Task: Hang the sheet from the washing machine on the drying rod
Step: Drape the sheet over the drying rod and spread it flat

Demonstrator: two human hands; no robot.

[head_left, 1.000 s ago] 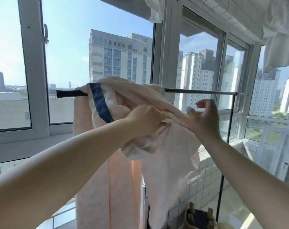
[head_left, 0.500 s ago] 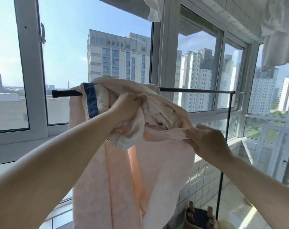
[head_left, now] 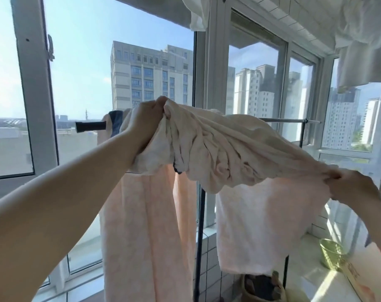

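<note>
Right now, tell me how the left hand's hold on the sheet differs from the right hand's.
The left hand grips the sheet high, at the level of the drying rod; the right hand pinches it lower, well below the rod. The left hand holds a thick bunched fold; the right hand holds a thin stretched edge. The left hand is near the rod's black end; the right hand is far out to the right. Both hold the same sheet, pulled taut between them.

The sheet [head_left: 228, 149] was soft, matt, wrinkled cloth; the drying rod [head_left: 289, 120] was smooth metal with a black grip.
</note>
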